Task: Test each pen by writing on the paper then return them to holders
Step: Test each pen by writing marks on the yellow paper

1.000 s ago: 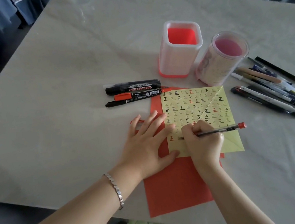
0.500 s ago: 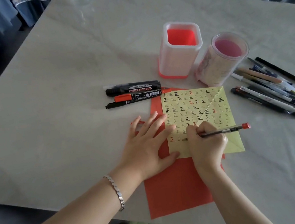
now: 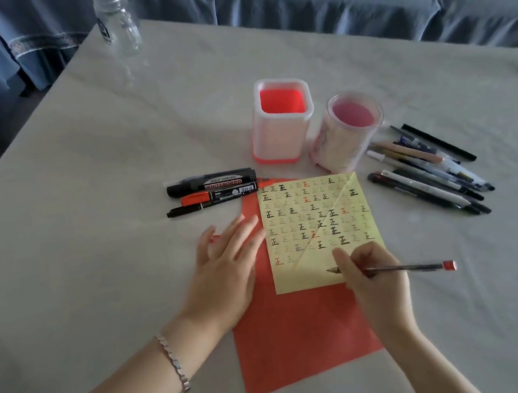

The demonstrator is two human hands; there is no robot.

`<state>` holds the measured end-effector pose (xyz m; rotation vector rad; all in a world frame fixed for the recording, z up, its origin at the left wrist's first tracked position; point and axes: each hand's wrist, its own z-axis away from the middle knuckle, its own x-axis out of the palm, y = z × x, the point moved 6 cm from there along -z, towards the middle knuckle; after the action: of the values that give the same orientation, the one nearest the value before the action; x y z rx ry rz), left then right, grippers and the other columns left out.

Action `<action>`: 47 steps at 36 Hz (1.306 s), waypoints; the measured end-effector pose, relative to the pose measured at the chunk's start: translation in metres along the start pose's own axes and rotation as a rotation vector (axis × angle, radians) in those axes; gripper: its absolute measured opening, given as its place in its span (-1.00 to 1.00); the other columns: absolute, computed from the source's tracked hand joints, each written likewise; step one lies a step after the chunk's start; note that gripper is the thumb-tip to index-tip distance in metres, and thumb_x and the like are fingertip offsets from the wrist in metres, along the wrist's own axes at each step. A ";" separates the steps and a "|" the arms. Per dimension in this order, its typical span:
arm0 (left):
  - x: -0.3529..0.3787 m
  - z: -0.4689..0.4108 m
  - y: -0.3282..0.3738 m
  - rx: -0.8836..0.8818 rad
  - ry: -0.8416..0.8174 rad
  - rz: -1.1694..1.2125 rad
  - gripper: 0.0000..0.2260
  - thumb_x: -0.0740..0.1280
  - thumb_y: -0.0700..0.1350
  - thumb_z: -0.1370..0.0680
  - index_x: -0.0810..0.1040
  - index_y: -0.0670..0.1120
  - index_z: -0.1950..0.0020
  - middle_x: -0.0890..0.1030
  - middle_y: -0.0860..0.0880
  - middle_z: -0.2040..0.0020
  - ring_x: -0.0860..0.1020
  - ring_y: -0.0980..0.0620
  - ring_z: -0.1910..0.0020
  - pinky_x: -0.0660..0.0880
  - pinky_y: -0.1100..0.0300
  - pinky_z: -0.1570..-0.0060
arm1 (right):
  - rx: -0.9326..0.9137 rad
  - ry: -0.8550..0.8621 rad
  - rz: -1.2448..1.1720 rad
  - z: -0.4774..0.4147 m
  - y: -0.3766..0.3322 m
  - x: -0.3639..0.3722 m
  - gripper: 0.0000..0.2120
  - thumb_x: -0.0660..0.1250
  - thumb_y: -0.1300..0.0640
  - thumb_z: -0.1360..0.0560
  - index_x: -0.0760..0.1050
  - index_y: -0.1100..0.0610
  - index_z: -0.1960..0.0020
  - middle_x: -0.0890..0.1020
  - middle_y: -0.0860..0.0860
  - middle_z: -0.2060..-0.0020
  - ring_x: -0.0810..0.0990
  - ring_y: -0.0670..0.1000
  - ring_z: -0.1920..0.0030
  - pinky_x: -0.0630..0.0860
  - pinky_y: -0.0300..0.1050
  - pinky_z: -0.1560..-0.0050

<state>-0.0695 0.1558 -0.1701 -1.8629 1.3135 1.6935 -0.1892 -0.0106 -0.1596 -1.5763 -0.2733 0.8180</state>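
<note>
One pen (image 3: 407, 267) pinched in curled fingers of right hand (image 3: 373, 276), tip leftward at the yellow paper's (image 3: 317, 214) bare lower part, long axis near level, red end to the right. Left hand (image 3: 227, 267) flat, fingers spread, on red sheet (image 3: 303, 333) beside the paper. Beyond the paper, square holder (image 3: 286, 139) and round holder (image 3: 343, 141), nearer the right hand; markers (image 3: 213, 191) left, loose pens (image 3: 427, 172) right, neither likely in the way.
</note>
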 end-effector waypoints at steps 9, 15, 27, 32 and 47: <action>-0.021 0.000 -0.029 -0.145 0.104 -0.151 -0.89 0.42 -0.31 -0.41 0.61 -0.17 0.10 0.59 -0.16 -0.08 0.44 -0.09 -0.14 0.25 0.07 -0.08 | 0.005 -0.097 -0.019 -0.001 -0.001 -0.015 -0.72 0.45 0.33 -0.35 0.38 0.16 0.39 0.47 -0.07 0.53 0.47 0.04 0.40 0.31 -0.34 0.42; -0.033 -0.004 -0.015 -0.239 0.056 0.038 -0.86 0.44 -0.25 -0.42 0.53 -0.14 0.08 0.59 -0.02 0.18 0.52 -0.04 0.15 0.40 0.08 0.13 | 0.050 -0.220 -0.171 0.004 -0.018 -0.012 -0.86 0.32 0.17 -0.49 0.59 0.12 0.22 0.68 0.00 0.31 0.56 -0.09 0.33 0.46 -0.29 0.30; -0.043 -0.016 0.046 -0.273 -0.114 0.717 -0.95 0.30 0.00 -0.53 0.47 0.16 0.07 0.58 0.20 0.16 0.53 0.21 0.17 0.40 0.41 0.20 | 0.042 -0.382 -0.432 0.011 -0.063 -0.015 -0.40 0.26 -0.42 -0.27 0.67 0.07 0.09 0.70 0.15 0.16 0.65 0.13 0.10 0.53 -0.23 0.15; -0.046 -0.017 0.054 -0.267 -0.110 0.749 -0.95 0.32 -0.02 -0.52 0.49 0.15 0.07 0.57 0.20 0.17 0.52 0.14 0.19 0.43 0.34 0.18 | 0.046 -0.371 -0.411 0.012 -0.065 -0.021 -0.46 0.24 -0.38 -0.32 0.68 0.06 0.12 0.70 0.14 0.17 0.65 0.12 0.12 0.53 -0.25 0.17; -0.052 -0.013 0.093 -0.047 -0.312 0.781 -0.86 0.17 0.04 -0.53 0.38 0.10 -0.06 0.50 0.15 0.02 0.47 0.22 0.00 0.38 0.40 0.02 | 0.145 -0.169 -0.459 0.004 -0.055 -0.034 -0.61 0.33 0.30 -0.46 0.30 0.18 0.50 0.40 0.01 0.64 0.35 -0.11 0.60 0.33 -0.37 0.53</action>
<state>-0.1268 0.1178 -0.0881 -1.0671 2.0109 2.2562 -0.2005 -0.0170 -0.0961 -1.2429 -0.6567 0.5945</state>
